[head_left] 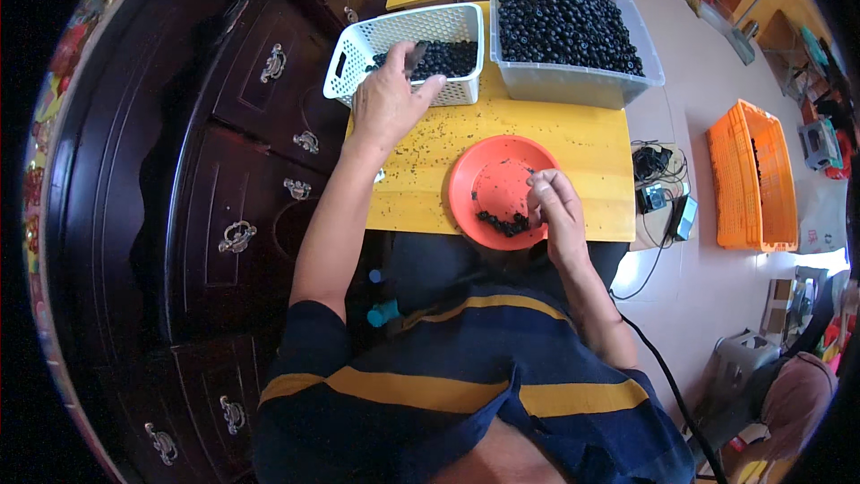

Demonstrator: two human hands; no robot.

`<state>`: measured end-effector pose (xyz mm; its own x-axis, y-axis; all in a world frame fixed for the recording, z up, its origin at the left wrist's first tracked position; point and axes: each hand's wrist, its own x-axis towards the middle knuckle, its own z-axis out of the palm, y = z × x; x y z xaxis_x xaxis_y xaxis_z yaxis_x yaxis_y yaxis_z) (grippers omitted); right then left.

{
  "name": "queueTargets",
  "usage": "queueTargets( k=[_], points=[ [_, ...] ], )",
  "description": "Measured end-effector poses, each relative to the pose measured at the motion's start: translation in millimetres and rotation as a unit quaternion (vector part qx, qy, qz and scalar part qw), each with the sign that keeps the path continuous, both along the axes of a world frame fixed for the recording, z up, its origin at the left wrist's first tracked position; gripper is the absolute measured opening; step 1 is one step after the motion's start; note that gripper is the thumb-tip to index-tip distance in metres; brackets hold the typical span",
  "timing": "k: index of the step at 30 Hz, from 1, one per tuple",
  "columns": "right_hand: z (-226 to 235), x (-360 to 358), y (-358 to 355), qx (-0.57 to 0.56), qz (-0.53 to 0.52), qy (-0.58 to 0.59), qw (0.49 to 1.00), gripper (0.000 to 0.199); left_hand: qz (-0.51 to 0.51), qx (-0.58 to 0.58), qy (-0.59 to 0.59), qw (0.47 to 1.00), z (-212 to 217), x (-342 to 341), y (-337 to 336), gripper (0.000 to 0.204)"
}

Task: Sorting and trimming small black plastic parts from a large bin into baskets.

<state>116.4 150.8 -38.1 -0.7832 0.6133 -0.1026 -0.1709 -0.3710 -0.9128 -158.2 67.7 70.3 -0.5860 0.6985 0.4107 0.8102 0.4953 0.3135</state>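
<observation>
Navy, mustard-striped shirt [448, 345] lies nearest me. At the worktop's [591, 152] far-left corner, my left hand [391, 100], grip loosely parted, overhangs small glossy black round pieces [450, 60], likely light, slippery, best rim-pinched. My right hand [561, 215] looks pinched; I can't tell either's hold.

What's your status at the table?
Left hand at white basket, fingers spread above black pieces. Right hand over red plate, grip unclear. Specks scattered across table.
</observation>
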Motion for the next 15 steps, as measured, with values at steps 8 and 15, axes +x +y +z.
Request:
queueTargets(
  k=[8, 15],
  points=[
    [-31, -18, -21, 0.093, 0.009, 0.012, 0.996, 0.023, -0.153, 0.164, -0.525, 0.821, -82, 56, -34, 0.032],
    [-21, -24, -48, 0.137, 0.135, 0.003, 0.981, 0.044, -0.154, 0.319, -0.627, 0.694, -89, 121, -47, 0.034]
  ],
)
